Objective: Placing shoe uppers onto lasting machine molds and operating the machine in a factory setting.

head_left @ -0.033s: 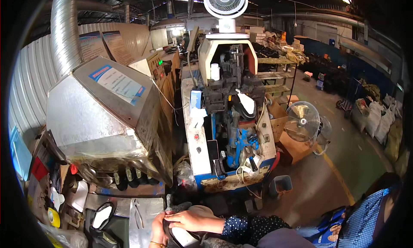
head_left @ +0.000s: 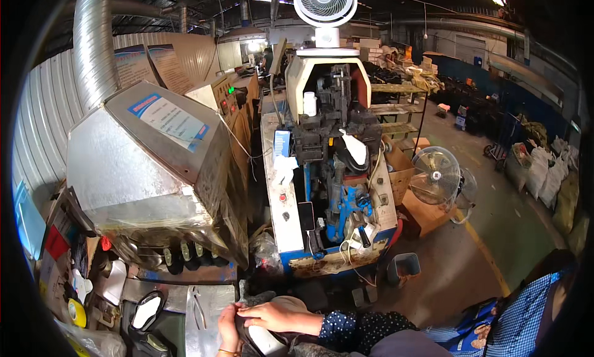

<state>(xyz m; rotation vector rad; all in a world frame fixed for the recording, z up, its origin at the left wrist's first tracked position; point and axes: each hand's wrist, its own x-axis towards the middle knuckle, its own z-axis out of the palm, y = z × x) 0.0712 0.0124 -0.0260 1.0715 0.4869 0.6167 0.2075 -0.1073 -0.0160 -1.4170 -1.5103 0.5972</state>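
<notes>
In my lap at the bottom of the view rests a dark shoe upper with a white sole-shaped board (head_left: pixel 266 341). My left hand (head_left: pixel 228 330) is closed round its left edge, with the thumb up near the toe. Across the top lies my right hand (head_left: pixel 271 316), fingers bent over the same edge and meeting the left fingertips. Much of the shoe upper is hidden under both hands. Left of them, pliers (head_left: pixel 198 310) lie on a metal plate (head_left: pixel 213 298). Beyond the plate are another dark shoe upper with a white board (head_left: pixel 147 312) and a second dark one (head_left: pixel 150 343).
A large metal oven (head_left: pixel 142 171) stands at left, several shoes (head_left: pixel 187 253) below its opening. Ahead is a blue and white machine (head_left: pixel 337 221) holding a shoe upper (head_left: pixel 354 149). A grey bin (head_left: pixel 405 265), a floor fan (head_left: pixel 435 174) and yellow tape (head_left: pixel 77 312) are around.
My left hand has shifted very slightly, its fingers nearer to the right hand at the shoe upper's edge. Nothing else has visibly moved.
</notes>
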